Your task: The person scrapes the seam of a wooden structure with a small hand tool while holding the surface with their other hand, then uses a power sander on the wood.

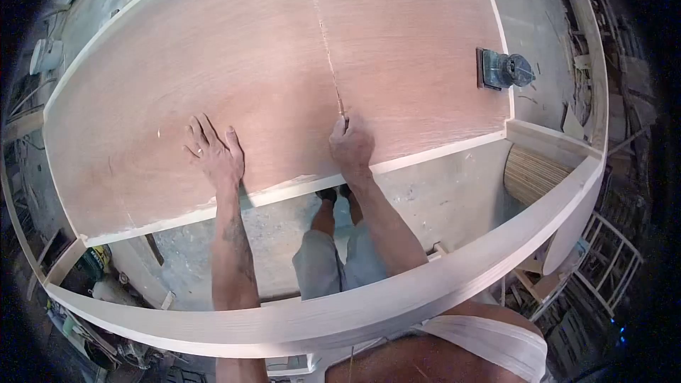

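A large reddish plywood panel (234,50) with pale wooden edging lies in front of me. My left hand (216,159) rests on its near left part, palm down and fingers spread, holding nothing. My right hand (352,146) is closed at the near end of a rough, pale seam line (323,35) that runs away across the panel. From that fist a thin, narrow tip points along the seam; the rest of what I grip is hidden by the fingers.
A power sander (502,69) sits on the panel's right edge. A pale wooden rail (425,287) crosses between my body and the panel, over my forearms. Bundled slats (533,174) stand at the right. My legs (319,259) show below the near edge.
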### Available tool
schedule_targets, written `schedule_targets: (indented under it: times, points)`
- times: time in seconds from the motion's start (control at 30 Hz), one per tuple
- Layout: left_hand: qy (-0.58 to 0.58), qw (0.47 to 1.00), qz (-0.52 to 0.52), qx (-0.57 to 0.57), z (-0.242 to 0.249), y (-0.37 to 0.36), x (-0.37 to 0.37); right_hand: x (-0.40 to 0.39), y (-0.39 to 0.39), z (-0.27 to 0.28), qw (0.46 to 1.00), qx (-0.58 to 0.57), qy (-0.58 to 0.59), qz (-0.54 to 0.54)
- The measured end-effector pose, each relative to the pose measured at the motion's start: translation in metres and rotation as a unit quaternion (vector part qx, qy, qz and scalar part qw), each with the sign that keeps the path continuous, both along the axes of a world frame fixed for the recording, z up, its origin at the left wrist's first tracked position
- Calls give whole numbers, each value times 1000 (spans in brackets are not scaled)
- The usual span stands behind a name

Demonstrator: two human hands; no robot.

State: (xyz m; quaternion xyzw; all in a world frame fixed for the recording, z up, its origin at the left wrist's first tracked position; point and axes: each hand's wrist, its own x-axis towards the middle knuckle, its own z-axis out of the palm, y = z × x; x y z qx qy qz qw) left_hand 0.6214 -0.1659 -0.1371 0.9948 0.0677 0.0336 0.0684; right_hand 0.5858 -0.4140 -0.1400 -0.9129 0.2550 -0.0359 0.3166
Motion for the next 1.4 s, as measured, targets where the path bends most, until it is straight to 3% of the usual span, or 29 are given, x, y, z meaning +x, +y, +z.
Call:
schedule_targets:
  times: [0.13,0.43,0.53,1.4]
  points:
    - [0,1000,3,-19,3,-4,2,8,-4,8,999,-20,-22,16]
    - [15,1000,15,-14,2,-3,3,22,-10,30,987,-97,76,98]
    - [24,1000,16,-8,4,-3,4,22,-13,22,987,-97,34,122]
    - [10,1000,10,-12,1,-3,2,57,-8,18,992,-74,24,96]
